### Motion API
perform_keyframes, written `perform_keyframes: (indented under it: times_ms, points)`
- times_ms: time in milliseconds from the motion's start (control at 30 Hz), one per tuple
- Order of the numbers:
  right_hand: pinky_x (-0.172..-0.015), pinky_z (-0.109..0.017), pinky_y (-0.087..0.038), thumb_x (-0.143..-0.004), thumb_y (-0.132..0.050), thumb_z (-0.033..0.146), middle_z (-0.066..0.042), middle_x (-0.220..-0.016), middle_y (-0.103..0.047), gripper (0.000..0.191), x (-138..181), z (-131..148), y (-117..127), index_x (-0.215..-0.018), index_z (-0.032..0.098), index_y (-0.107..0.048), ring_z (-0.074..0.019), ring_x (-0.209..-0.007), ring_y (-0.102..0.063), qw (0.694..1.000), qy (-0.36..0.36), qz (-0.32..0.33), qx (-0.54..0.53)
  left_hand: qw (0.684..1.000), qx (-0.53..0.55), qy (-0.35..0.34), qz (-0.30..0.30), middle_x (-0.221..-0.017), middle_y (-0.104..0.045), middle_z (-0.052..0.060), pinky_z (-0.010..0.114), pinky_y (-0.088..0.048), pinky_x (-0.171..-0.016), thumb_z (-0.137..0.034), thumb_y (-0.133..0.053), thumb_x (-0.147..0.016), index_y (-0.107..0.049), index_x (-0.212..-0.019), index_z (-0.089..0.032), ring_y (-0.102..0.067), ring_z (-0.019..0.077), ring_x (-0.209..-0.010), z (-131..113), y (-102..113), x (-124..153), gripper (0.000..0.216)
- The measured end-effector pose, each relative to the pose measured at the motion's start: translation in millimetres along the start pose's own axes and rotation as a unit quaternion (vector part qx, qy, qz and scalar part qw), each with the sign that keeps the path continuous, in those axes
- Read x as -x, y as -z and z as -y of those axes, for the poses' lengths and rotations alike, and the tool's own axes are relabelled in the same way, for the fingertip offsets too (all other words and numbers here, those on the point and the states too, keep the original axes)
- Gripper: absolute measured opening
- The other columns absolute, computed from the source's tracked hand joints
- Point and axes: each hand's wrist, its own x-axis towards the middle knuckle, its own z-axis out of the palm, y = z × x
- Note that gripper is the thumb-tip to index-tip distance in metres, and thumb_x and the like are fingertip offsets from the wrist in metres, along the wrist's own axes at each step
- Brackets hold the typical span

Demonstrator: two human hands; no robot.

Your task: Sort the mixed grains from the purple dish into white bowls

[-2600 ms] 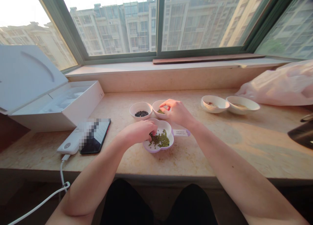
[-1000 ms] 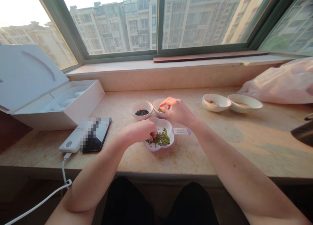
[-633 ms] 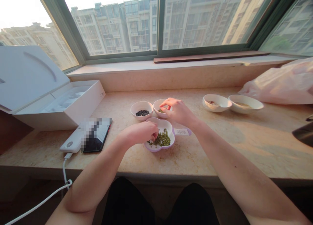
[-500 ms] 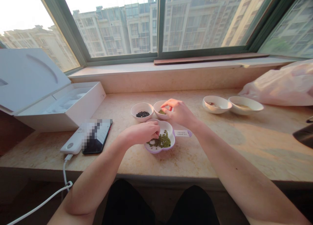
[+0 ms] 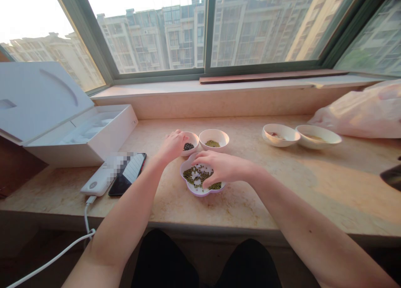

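Over the left rim of a white bowl of black beans (image 5: 189, 146) is my left hand (image 5: 174, 145), its fingers curled together and their tips partly hidden. Whatever they may hold is too small to make out. My right hand (image 5: 221, 166) hovers above a lilac-rimmed, lobed dish (image 5: 200, 193), thumb and fingers apart, with no object visible between them. Green mung beans (image 5: 216, 186) and some darker beans are scattered in that dish. Right behind it, a second white bowl (image 5: 224, 138) has small green beans in its bottom.
Two more white bowls (image 5: 281, 142) with a little content stand to the right, by a pale plastic bag (image 5: 360, 110). At left are an open white box (image 5: 109, 131), a white power bank (image 5: 97, 183) with a cable, and a phone (image 5: 125, 179).
My left hand has moved from the lobed dish up to the black-bean bowl. My right hand has come back from the green-bean bowl to above the dish, its fingers spread.
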Motion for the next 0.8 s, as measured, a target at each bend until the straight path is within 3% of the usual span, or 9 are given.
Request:
perform_keyframes:
  times_ms: [67, 233, 367, 533, 800]
  points:
    - [-0.092, -0.037, -0.057, -0.063, -0.095, 0.03, -0.004, -0.125, -0.075, 0.055, 2.5, -0.3, -4.1, -0.116, 0.03, -0.079, -0.0308, -0.117, -0.069, 1.0, -0.008, 0.003, 0.016, 1.0, -0.007, 0.002, 0.012, -0.108, -0.068, 0.013, 0.046, -0.047, -0.105, -0.028, -0.039, -0.106, -0.069, -0.097, -0.017, -0.063, 0.0292, -0.113, 0.5, -1.8, -1.4, 0.033]
    - [-0.073, -0.036, -0.057, -0.063, -0.094, 0.031, -0.006, -0.11, -0.074, 0.038, 4.9, -6.4, -12.2, -0.096, 0.027, -0.077, -0.0291, -0.095, -0.073, 0.997, -0.056, -0.009, 0.05, 0.999, 0.03, 0.026, -0.019, -0.111, -0.069, 0.012, 0.041, -0.048, -0.106, -0.031, -0.046, -0.105, -0.073, -0.105, -0.017, -0.066, 0.0269, -0.111, -3.1, -3.0, -2.1, 0.031]
    - [-0.065, -0.032, -0.053, -0.067, -0.09, 0.026, -0.005, -0.105, -0.073, 0.031, -1.4, -6.1, -15.5, -0.093, 0.026, -0.075, -0.0259, -0.09, -0.072, 0.994, -0.081, 0.013, 0.066, 0.998, 0.047, 0.021, -0.021, -0.114, -0.069, 0.012, 0.044, -0.047, -0.107, -0.031, -0.047, -0.104, -0.074, -0.107, -0.018, -0.066, 0.0268, -0.108, -8.3, -2.1, 0.6, 0.03]
    - [-0.057, -0.032, -0.043, -0.078, -0.08, 0.018, -0.002, -0.074, -0.069, 0.011, -10.0, -5.4, -17.4, -0.077, 0.023, -0.071, -0.0199, -0.066, -0.064, 0.99, -0.119, 0.062, 0.043, 0.999, 0.047, -0.007, -0.01, -0.115, -0.07, 0.011, 0.044, -0.047, -0.105, -0.031, -0.049, -0.104, -0.074, -0.106, -0.02, -0.065, 0.0264, -0.109, -15.3, -1.6, 4.2, 0.028]
    - [-0.056, -0.031, -0.041, -0.082, -0.075, 0.013, -0.002, -0.068, -0.07, 0.017, -10.2, -4.6, -16.1, -0.068, 0.022, -0.072, -0.0185, -0.064, -0.063, 0.991, -0.108, 0.069, 0.031, 0.997, 0.073, -0.029, -0.002, -0.116, -0.07, 0.01, 0.041, -0.048, -0.103, -0.032, -0.048, -0.105, -0.073, -0.103, -0.021, -0.063, 0.0249, -0.112, -19.5, -0.8, 7.0, 0.027]
